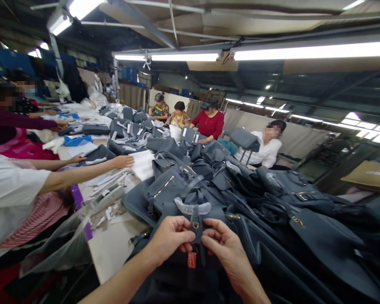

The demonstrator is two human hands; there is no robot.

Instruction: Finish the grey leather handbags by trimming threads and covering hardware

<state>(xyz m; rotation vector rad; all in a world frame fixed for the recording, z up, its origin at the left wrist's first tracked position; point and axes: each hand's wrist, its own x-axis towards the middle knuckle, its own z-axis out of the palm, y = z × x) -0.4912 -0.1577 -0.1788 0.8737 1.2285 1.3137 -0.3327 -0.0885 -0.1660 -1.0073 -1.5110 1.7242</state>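
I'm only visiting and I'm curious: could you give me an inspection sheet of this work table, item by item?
Surface: long white worktable, mostly covered.
Job's things: dark grey-blue leather handbag with a plastic-wrapped handle; its narrow dark strap carries a gold ring; a small orange tag hangs below.
Clutter: heap of matching grey-blue handbags; loose white paper strips; blue tray.
Grippers: none, only bare hands; left hand and right hand both pinch the strap.
Cables: nothing seen.
Surroundings: a co-worker's arm reaches over the table; seated people opposite; fluorescent tubes overhead.
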